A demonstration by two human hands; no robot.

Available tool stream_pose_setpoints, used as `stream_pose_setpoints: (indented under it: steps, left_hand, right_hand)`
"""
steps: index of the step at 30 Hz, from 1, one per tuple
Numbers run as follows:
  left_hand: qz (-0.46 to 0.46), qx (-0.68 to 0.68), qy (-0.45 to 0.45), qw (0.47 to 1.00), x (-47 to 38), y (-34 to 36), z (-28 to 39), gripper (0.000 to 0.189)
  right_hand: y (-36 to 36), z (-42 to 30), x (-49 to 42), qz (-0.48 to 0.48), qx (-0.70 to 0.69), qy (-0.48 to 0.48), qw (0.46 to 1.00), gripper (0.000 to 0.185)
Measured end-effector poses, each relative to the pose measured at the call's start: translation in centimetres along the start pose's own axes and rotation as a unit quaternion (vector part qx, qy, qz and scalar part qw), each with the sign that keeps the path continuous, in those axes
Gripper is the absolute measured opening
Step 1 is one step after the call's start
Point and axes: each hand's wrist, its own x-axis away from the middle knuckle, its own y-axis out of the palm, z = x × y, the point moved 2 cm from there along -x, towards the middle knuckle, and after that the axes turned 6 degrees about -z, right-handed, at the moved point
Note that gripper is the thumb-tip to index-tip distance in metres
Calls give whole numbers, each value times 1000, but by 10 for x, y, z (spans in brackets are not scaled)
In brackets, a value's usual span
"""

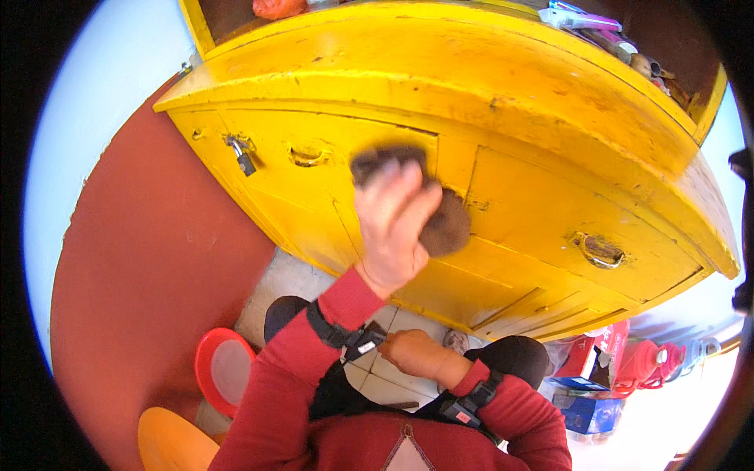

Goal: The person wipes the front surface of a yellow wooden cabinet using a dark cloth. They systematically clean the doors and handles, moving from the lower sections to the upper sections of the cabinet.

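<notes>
My left hand [393, 226] presses a dark brown cloth [445, 226] against the drawer front of a yellow wooden cabinet [530, 194]. Motion blurs the fingers and part of the cloth. Lower down, my right hand [415, 353] is curled in front of my body, near the black strap device [359, 344] on my left wrist. Whether it holds anything is hidden from me. Left of the cloth are a metal pull handle [309, 156] and a hanging padlock [242, 158]. Another pull handle [601, 252] is on the right drawer.
A red-rimmed basin [203, 374] and an orange rounded object [171, 441] are at lower left. Boxes [589, 415] and red plastic jugs [639, 365] stand at right. Tubes and small items [589, 22] lie on the upper shelf. The cabinet top edge [412, 88] juts out.
</notes>
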Motion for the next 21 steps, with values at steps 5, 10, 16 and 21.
stream_pose_setpoints:
  steps: [5,10,16,21]
  left_hand:
    - [-148,68,45,986,12,6,45,41]
    - [-105,64,89,989,-31,38,73,44]
    - [-151,34,174,972,-45,18,85,48]
    - [-84,31,115,989,-77,19,75,39]
  right_hand:
    - [6,-2,0,5,-29,4,1000,14]
    - [18,5,-7,98,-272,64,955,15]
    - [24,11,-6,-6,-51,81,995,19]
    - [26,3,-6,-35,-34,9,999,14]
